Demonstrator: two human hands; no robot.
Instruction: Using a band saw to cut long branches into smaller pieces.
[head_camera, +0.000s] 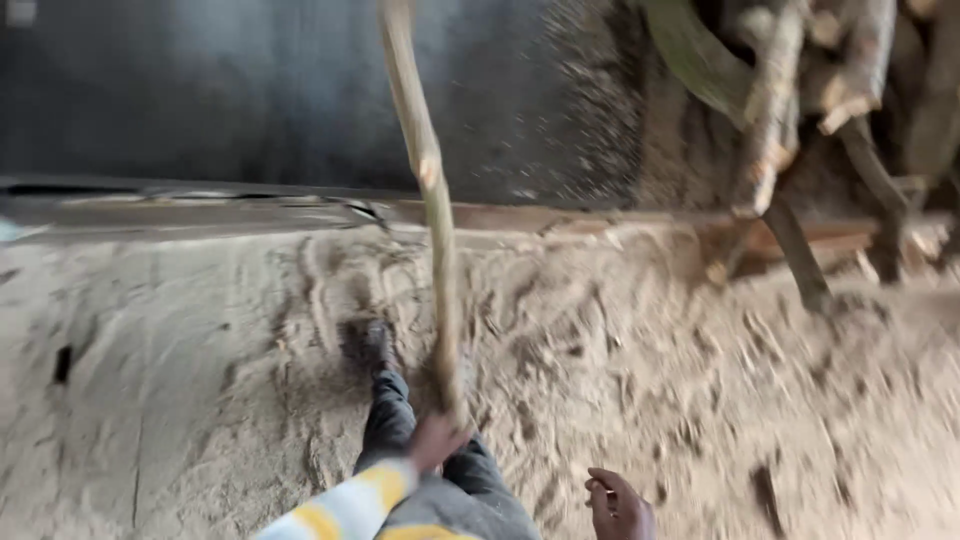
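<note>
My left hand (437, 440) is closed around the lower end of a long, thin wooden stick (428, 190), pale, knobbly and slightly crooked, which rises before me past the top of view. My right hand (618, 505) hangs loosely curled and empty over the sawdust-covered floor (180, 380), with piled logs (800, 90) well off to the right.

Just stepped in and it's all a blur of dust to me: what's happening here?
A person stands on sawdust-covered ground, seen from above. Their left hand, in a yellow-and-white striped sleeve, grips the lower end of a long, thin, pale wooden stick that rises toward a dark wall. The right hand hangs free, holding nothing visible. Rough logs are stacked at the upper right.
</note>
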